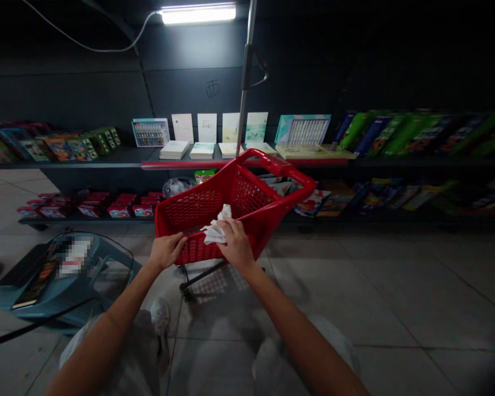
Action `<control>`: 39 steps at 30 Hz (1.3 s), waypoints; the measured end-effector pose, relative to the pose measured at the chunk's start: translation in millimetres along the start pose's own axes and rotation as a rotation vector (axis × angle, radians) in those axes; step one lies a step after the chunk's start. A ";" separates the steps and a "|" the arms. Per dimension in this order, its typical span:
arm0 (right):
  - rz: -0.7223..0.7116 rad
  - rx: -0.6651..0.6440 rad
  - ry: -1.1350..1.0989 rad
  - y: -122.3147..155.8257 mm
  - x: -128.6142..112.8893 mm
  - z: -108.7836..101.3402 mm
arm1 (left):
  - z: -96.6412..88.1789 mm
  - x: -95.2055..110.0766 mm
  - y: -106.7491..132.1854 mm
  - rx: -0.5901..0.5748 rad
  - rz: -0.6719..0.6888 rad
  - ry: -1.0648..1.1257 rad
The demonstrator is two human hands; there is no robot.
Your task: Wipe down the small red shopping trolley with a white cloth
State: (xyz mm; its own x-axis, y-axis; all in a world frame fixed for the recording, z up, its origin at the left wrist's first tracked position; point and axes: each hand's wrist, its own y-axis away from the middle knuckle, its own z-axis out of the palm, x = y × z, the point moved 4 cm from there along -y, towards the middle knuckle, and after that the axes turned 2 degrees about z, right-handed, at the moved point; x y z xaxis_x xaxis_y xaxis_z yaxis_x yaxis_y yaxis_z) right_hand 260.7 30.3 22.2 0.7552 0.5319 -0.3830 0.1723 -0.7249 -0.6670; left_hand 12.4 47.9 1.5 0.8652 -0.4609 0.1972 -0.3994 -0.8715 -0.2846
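A small red shopping cart [268,220] with perforated basket walls stands in front of me, its handle toward the upper right. My left hand [165,252] grips the near rim of the basket at its left corner, fingers closed over the edge. Closed around a crumpled white cloth [214,233], my right hand [236,245] is at the same near rim, a little further right. Part of the cloth hangs at the basket's edge; whether it is cloth or tissue is hard to tell.
Behind the cart runs a dark shelf [124,158] with books, boxes and bags on two levels. A grey-blue plastic stool [111,264] with flat items on it stands at the left. A pole [251,22] rises behind the cart, and a lit tube lamp [198,14] hangs above.
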 end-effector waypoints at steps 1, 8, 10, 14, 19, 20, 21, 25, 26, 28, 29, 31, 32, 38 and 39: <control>-0.026 -0.024 -0.018 1.8 -6.8 7.1 | -0.1 0.8 0.4 0.002 0.000 -0.006; -0.066 -0.058 -0.041 -2.0 -6.4 5.0 | 4.5 -7.5 0.9 0.003 0.029 -0.041; -0.009 0.003 -0.009 -6.1 12.6 -13.3 | 5.6 -12.5 0.2 0.011 0.031 -0.062; 0.121 0.209 0.046 -9.2 59.6 -64.5 | 3.9 -17.6 -0.8 0.040 0.015 -0.112; 0.315 0.517 -0.007 2.8 110.0 -106.1 | 1.9 -12.3 0.0 0.032 0.000 -0.107; 0.378 0.568 -0.034 6.7 118.7 -105.3 | 2.0 -10.1 0.2 0.028 -0.001 -0.104; 0.447 0.606 -0.065 10.7 126.3 -100.8 | 2.3 -7.7 0.4 0.026 -0.003 -0.102; 0.677 0.650 -0.171 24.0 134.5 -57.9 | 4.9 2.6 0.9 0.028 -0.009 -0.099; 0.694 0.634 -0.184 25.9 128.8 -44.4 | 5.8 4.9 1.1 0.032 -0.006 -0.097; 0.682 0.580 -0.208 28.2 109.4 -18.4 | 7.9 8.8 1.3 0.039 0.006 -0.096; 0.666 0.551 -0.220 29.1 97.3 -6.6 | 8.8 10.0 1.5 0.043 0.009 -0.098; 0.654 0.542 -0.258 32.0 73.5 12.1 | 10.0 11.1 1.6 0.050 0.005 -0.107; 0.652 0.538 -0.278 33.3 62.9 19.6 | 10.2 11.0 1.5 0.052 -0.001 -0.112; 0.609 0.495 -0.358 32.8 27.8 43.2 | 7.5 2.2 0.1 0.043 -0.057 -0.141; 0.603 0.497 -0.358 32.3 24.9 44.7 | 7.2 0.4 0.1 0.042 -0.064 -0.146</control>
State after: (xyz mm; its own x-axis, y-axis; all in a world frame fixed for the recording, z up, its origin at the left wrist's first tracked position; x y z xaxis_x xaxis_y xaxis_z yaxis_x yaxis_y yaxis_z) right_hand 256.7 39.7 -37.4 0.3694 0.2838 -0.8849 -0.5544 -0.6969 -0.4550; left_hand 14.9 48.8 -5.2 0.9246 -0.3728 0.0787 -0.3317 -0.8891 -0.3153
